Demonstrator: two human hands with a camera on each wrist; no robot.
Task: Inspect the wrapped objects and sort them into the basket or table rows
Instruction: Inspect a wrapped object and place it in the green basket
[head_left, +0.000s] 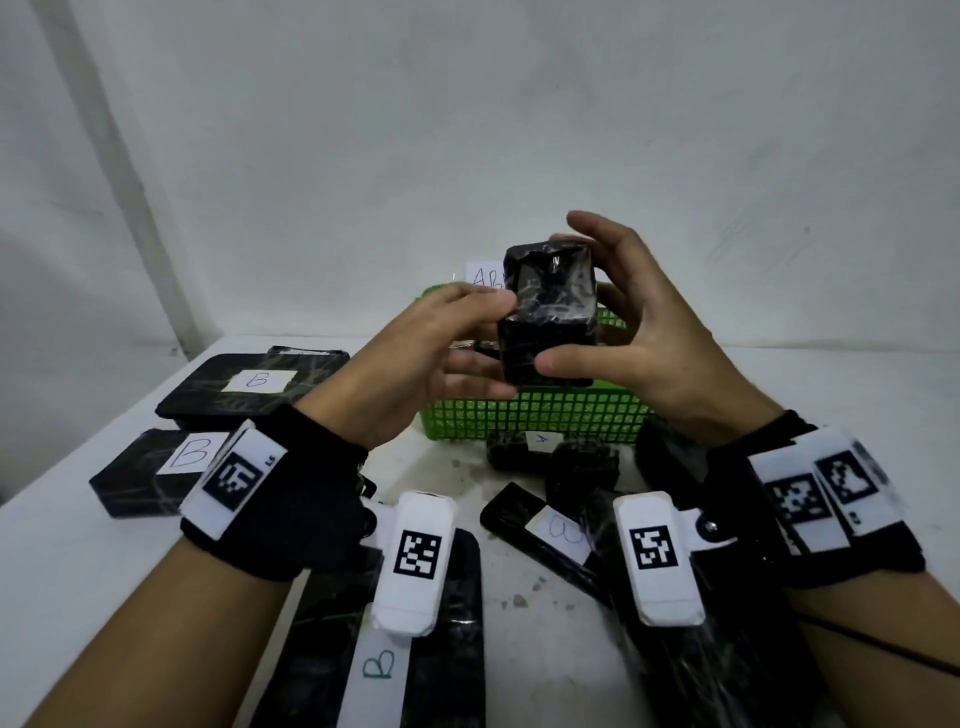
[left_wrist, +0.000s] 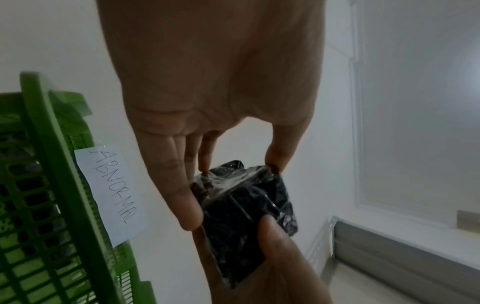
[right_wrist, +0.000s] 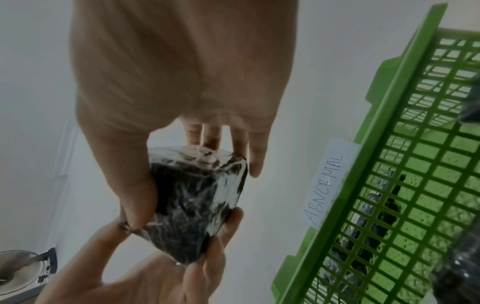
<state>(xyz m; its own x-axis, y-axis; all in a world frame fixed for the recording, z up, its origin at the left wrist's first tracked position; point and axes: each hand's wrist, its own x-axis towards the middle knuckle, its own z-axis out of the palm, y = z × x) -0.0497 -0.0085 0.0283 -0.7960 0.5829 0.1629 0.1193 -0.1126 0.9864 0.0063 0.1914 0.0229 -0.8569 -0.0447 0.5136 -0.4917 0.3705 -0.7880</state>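
A black block wrapped in clear film (head_left: 545, 312) is held up in the air over the green basket (head_left: 540, 415), with no label showing on it. My left hand (head_left: 491, 340) pinches its left side between thumb and fingers. My right hand (head_left: 574, 330) grips the right side, thumb on the lower front and fingers behind. The left wrist view shows the block (left_wrist: 246, 205) between my left thumb and fingers. In the right wrist view, the block (right_wrist: 197, 205) sits between my right thumb and fingers, with the left hand (right_wrist: 155, 277) below it.
The basket's far rim carries a paper label "ABNORMAL" (right_wrist: 327, 185), and dark wrapped pieces lie inside. On the white table lie wrapped objects labelled B (head_left: 254, 384) and B (head_left: 156, 467) at the left, A (head_left: 540, 447) and B (head_left: 550, 530) in front of the basket, and a long one (head_left: 379, 649) near me.
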